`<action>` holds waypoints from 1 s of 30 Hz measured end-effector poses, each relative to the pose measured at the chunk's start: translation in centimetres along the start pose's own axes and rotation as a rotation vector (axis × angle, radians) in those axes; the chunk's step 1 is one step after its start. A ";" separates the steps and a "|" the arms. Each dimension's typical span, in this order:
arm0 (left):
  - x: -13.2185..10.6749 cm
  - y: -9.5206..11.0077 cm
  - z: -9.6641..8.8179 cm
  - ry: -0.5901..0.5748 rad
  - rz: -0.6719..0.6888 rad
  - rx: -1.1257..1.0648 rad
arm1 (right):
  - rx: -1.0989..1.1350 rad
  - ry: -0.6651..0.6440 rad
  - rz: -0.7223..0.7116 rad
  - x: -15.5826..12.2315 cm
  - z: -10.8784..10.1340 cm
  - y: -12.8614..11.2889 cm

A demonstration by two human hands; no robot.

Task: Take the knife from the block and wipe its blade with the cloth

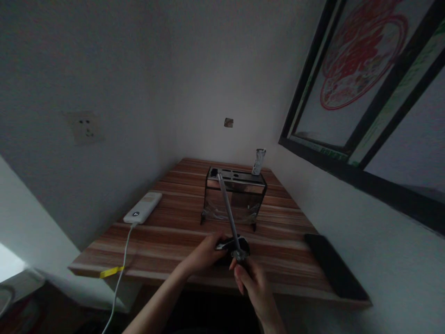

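Observation:
My right hand [253,278] is closed around the handle of a sharpening steel [227,206], a long grey metal rod with a collar at its lower end. The rod slants up and away, and its tip overlaps the top of the rack in view. Beside the collar, my left hand [207,250] grips a dark rounded object [244,242] with a pale edge; its kind cannot be made out, and the rod partly covers it. Beyond both hands stands a knife rack [239,177] with a slotted metal top, black side frames and clear sides.
A silvery plastic-wrapped piece [258,162] stands upright at the rack's right end. To the left lies a white power bank [143,208] with a cable [122,273] hanging over the edge near yellow tape [111,272]. A black flat object [335,265] lies right. Walls enclose the wooden table [174,199].

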State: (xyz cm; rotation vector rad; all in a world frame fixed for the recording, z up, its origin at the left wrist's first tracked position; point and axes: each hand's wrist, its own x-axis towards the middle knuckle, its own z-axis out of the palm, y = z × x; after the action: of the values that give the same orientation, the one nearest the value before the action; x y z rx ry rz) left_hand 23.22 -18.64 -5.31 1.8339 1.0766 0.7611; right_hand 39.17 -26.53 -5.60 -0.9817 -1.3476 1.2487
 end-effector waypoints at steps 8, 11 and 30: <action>-2.7 2.8 0.3 0.332 -0.298 -1.083 | 0.033 -0.054 -0.033 0.2 0.5 1.2; -3.2 4.1 0.0 0.372 -0.288 -1.194 | 0.009 -0.047 0.000 0.1 0.7 1.5; -4.9 4.9 -2.2 0.352 -0.149 -1.292 | 0.042 -0.087 0.099 -0.6 1.7 0.2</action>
State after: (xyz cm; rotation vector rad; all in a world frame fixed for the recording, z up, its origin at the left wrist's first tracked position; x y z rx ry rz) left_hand 21.12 -23.48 -0.40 0.5268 0.6066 1.2936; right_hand 37.59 -27.38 -5.85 -0.9843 -1.3471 1.4030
